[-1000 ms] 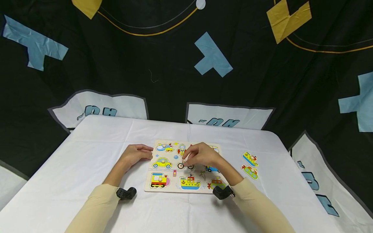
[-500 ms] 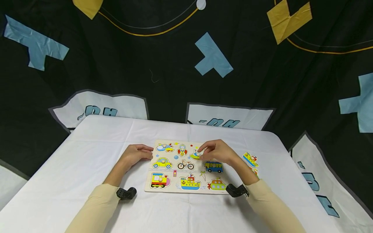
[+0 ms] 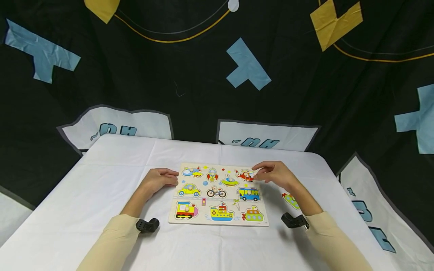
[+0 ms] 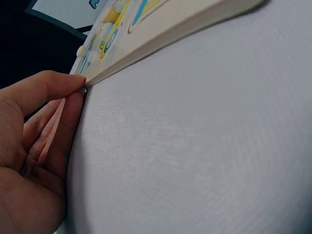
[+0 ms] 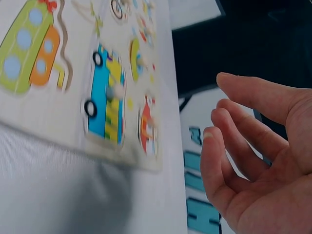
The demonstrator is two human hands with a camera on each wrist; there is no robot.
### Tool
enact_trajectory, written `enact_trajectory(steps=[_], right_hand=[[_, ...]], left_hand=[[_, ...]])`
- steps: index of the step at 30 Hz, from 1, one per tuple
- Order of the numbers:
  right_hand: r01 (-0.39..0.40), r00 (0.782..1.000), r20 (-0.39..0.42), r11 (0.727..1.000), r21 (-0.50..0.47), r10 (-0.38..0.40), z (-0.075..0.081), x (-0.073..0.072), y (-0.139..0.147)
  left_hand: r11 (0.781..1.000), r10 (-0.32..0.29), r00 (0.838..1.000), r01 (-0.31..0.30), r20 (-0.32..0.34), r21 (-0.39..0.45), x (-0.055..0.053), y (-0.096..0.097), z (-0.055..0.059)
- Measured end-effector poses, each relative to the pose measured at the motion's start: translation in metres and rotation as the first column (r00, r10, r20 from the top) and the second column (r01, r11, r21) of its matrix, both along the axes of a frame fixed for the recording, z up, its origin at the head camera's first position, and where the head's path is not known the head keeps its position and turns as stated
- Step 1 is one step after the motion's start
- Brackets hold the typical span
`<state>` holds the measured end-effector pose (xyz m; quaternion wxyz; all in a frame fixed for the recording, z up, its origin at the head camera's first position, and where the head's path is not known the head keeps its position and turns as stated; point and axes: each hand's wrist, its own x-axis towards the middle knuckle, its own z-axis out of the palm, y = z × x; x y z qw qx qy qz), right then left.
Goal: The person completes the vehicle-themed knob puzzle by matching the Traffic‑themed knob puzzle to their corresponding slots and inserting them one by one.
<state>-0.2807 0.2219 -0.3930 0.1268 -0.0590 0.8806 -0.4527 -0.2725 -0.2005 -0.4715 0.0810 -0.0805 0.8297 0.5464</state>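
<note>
A wooden knob puzzle board [image 3: 203,220] with vehicle pictures lies on the white cloth. My left hand [image 3: 158,179] holds the board's left edge; in the left wrist view, thumb and index finger [image 4: 66,85] pinch it. Over the board's upper right corner hovers my right hand [image 3: 276,175], close to the red helicopter [image 3: 245,175]. Its fingers [image 5: 243,146] are loosely bent with nothing between them. The bus piece [image 3: 249,194] has a knob and sits in the board. A loose submarine piece [image 3: 291,201] lies on the cloth, partly behind the right forearm.
White cloth covers the table [image 3: 190,248]. A black curtain [image 3: 190,82] hangs behind it, with blue and yellow shapes. A black wrist camera [image 3: 147,226] is on the left arm and another camera [image 3: 295,221] on the right.
My right hand has moved right across the board, from the bicycle past the flying saucer to the helicopter. The forearm now covers the loose boat piece. The left hand stays put.
</note>
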Motion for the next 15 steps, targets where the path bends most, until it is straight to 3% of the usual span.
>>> enact_trajectory(steps=[15], right_hand=[[0.119, 0.993, -0.001, 0.993, 0.017, -0.119, -0.002, 0.003, 0.069]], left_hand=[[1.000, -0.003, 1.000, 0.003, -0.007, -0.010, -0.001, -0.001, 0.000]])
